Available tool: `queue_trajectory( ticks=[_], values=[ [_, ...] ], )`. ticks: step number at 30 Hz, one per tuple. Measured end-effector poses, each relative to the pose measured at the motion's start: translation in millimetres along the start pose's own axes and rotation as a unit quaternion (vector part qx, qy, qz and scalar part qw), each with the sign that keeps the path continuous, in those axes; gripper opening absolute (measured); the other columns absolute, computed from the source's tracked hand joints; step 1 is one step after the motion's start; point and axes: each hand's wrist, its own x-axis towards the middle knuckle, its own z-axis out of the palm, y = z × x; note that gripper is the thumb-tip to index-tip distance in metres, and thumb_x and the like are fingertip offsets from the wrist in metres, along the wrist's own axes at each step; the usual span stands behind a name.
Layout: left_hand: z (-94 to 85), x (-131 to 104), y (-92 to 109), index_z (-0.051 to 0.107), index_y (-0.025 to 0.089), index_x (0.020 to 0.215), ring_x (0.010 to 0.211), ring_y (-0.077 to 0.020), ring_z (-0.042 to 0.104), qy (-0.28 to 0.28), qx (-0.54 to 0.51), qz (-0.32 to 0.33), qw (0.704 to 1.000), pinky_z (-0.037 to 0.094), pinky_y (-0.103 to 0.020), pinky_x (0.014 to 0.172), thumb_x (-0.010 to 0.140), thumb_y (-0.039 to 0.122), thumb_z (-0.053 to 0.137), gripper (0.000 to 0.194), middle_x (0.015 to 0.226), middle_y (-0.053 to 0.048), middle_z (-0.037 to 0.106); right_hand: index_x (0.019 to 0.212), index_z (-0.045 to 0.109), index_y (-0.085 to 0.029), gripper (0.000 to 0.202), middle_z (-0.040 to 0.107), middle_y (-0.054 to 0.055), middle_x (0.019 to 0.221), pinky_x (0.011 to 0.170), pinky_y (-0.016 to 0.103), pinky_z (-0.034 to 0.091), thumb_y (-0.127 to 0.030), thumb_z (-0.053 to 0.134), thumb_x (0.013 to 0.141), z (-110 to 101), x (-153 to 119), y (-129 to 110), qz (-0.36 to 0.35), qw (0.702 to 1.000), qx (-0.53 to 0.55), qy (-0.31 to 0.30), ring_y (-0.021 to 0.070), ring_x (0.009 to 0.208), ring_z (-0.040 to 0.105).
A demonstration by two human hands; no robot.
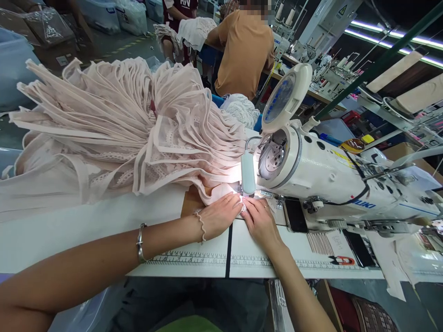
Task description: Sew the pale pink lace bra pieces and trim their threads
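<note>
A white sewing machine [304,161] stands on the table, its lamp lit over the needle area. My left hand [221,216] lies just in front of the presser foot, fingers bent down onto a pale pink garment piece [221,191]. My right hand [260,222] meets it from the other side, fingertips pinching the edge of the same cloth. The fingertips of both hands nearly touch. The needle is hidden behind a pale green lamp [248,173]. A large heap of pale pink lace-trimmed garments [138,124] spreads behind and left of my hands, joined to the piece.
A ruler strip [194,259] runs along the table's front edge. Red-handled thread snips [342,260], a dark phone-like object [360,249] and pale strips [319,243] lie right. A round magnifier [285,97] rises above the machine head. Behind, a person in an orange shirt [244,50] sits.
</note>
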Motion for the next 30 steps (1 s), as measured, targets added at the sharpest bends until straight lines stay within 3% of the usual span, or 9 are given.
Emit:
queue_trajectory(
  ticks=[3, 6, 9, 13, 19, 30],
  values=[
    [-6.8, 3, 0, 0.058, 0.012, 0.095, 0.093, -0.0211, 0.061, 0.012, 0.024, -0.039, 0.999, 0.050, -0.036, 0.087, 0.101, 0.007, 0.032, 0.027, 0.094, -0.010, 0.064, 0.117, 0.068, -0.015, 0.028, 0.068, 0.012, 0.104, 0.085, 0.037, 0.050, -0.022, 0.049, 0.099, 3, 6, -5, 0.020, 0.995, -0.095, 0.004, 0.0253, 0.096, 0.058],
    [-6.3, 4, 2, 0.060, 0.012, 0.088, 0.081, -0.0188, 0.060, 0.011, 0.055, 0.004, 0.998, 0.049, -0.031, 0.077, 0.100, 0.007, 0.038, 0.025, 0.084, -0.006, 0.064, 0.119, 0.068, -0.014, 0.034, 0.070, 0.011, 0.099, 0.084, 0.034, 0.047, -0.008, 0.042, 0.097, 5, 9, -3, -0.002, 0.989, -0.147, 0.007, 0.0228, 0.092, 0.059],
    [-1.7, 5, 7, 0.063, 0.008, 0.097, 0.092, -0.0203, 0.063, 0.031, 0.072, 0.039, 0.996, 0.047, -0.034, 0.091, 0.099, 0.005, 0.039, 0.025, 0.093, -0.009, 0.069, 0.121, 0.066, -0.012, 0.036, 0.072, 0.010, 0.105, 0.093, 0.036, 0.043, -0.005, 0.040, 0.098, 6, 8, 2, -0.032, 0.990, -0.138, 0.006, 0.0216, 0.096, 0.061],
    [1.8, 5, 11, 0.062, 0.005, 0.114, 0.110, -0.0228, 0.062, 0.016, 0.075, 0.054, 0.996, 0.040, -0.041, 0.107, 0.098, 0.003, 0.035, 0.032, 0.113, -0.014, 0.070, 0.125, 0.065, -0.015, 0.040, 0.072, 0.010, 0.111, 0.098, 0.039, 0.042, -0.007, 0.035, 0.099, 9, 5, 8, 0.008, 0.993, -0.115, -0.025, 0.0222, 0.099, 0.062],
    [2.7, 5, 11, 0.061, 0.003, 0.118, 0.112, -0.0238, 0.062, 0.003, 0.088, 0.049, 0.995, 0.041, -0.042, 0.107, 0.098, 0.005, 0.034, 0.034, 0.118, -0.016, 0.069, 0.131, 0.063, -0.018, 0.049, 0.073, 0.009, 0.113, 0.089, 0.038, 0.047, -0.005, 0.032, 0.095, 13, 4, 10, 0.065, 0.991, -0.097, -0.064, 0.0229, 0.093, 0.064],
    [3.1, 5, 6, 0.061, 0.004, 0.117, 0.112, -0.0226, 0.063, 0.030, 0.089, 0.053, 0.994, 0.042, -0.040, 0.102, 0.100, 0.006, 0.036, 0.030, 0.116, -0.015, 0.069, 0.133, 0.062, -0.023, 0.053, 0.071, 0.008, 0.116, 0.097, 0.042, 0.044, -0.004, 0.033, 0.093, 11, 8, 5, 0.115, 0.982, -0.109, -0.106, 0.0242, 0.097, 0.062]
  ],
)
